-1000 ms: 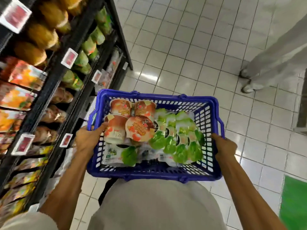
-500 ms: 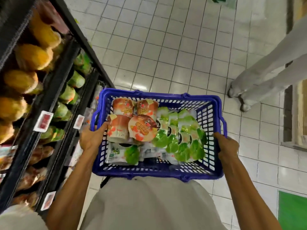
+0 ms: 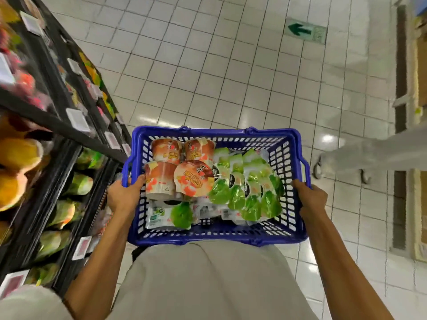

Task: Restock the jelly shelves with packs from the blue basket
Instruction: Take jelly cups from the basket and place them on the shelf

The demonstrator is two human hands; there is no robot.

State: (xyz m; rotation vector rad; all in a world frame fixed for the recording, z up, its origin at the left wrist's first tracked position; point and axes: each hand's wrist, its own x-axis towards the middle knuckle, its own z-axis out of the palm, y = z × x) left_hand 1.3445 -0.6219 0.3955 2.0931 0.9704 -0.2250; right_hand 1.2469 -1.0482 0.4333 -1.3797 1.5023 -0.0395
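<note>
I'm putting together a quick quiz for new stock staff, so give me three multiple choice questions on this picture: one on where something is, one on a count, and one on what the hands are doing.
1. Where in the blue basket do the orange jelly cups sit?
A. Left side
B. Right side
C. Along the near wall, by the body

2. How many orange jelly cups show?
A. Two
B. Four
C. Seven

3. What are the hands doing?
A. Both grip the basket's sides
B. One lifts a pouch
C. Both hang free

Answers:
1 A: the cups lie by the left hand, with the green pouches to their right.
2 B: two stand at the far wall and two nearer, one of them tipped so its lid shows.
3 A: the left hand and right hand each curl over a side rim.
</note>
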